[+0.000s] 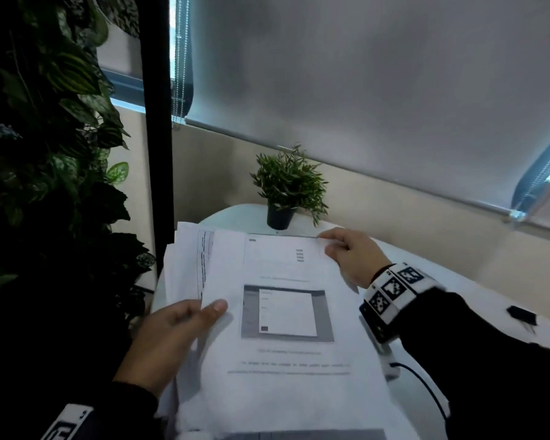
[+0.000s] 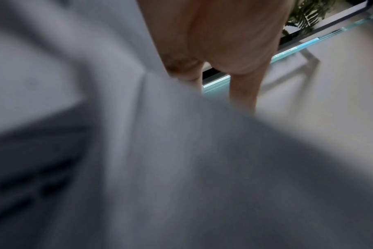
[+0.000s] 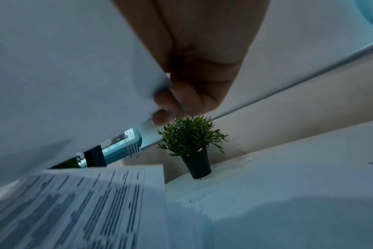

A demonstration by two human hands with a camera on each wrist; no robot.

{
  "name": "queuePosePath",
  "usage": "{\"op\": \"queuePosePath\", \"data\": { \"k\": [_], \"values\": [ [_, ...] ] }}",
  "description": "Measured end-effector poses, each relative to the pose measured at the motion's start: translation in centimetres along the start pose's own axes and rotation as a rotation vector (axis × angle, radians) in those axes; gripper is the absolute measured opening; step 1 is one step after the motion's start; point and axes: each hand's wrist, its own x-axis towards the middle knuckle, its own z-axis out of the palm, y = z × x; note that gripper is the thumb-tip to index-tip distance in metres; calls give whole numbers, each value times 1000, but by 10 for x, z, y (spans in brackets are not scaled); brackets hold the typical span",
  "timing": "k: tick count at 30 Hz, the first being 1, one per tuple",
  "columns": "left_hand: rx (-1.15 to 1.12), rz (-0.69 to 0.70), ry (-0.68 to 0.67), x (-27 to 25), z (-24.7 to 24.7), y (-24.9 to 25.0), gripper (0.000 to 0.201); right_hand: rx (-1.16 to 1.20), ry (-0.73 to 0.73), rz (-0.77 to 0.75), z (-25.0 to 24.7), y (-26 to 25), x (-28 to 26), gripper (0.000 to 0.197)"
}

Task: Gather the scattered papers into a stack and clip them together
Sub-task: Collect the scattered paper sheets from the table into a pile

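Papers (image 1: 283,312): loose stack held above the white worktop (image 1: 458,281), top sheet printed with a grey screenshot. Left hand (image 1: 172,331): near-left edge, thumb on top, grip pinching the sheets. Right hand (image 1: 353,252): far-right corner, grip pinching it. Black binder clip (image 1: 521,314): on worktop, right. Potted plant (image 1: 286,188): far edge.

We note black long sleeves (image 1: 489,360) on both arms. Each wrist carries a white band: the right wristband (image 1: 394,289) shows square black-and-white coded markers; the left wristband (image 1: 65,423) shows partial black markings.
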Motion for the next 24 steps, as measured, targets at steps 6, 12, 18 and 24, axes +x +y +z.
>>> {"op": "queuePosePath", "data": {
  "k": [6,12,18,24],
  "values": [
    [406,57,224,5,-8,-5,18,-330,-204,212,21,17,3,48],
    [529,62,218,11,-24,-11,79,-730,-643,331,47,46,-26,100],
    [632,171,96,18,-29,-20,58,-703,-648,305,41,34,-46,88],
    [552,164,118,17,-28,-25,50,-835,-453,210,40,40,-48,66]
  ]
}}
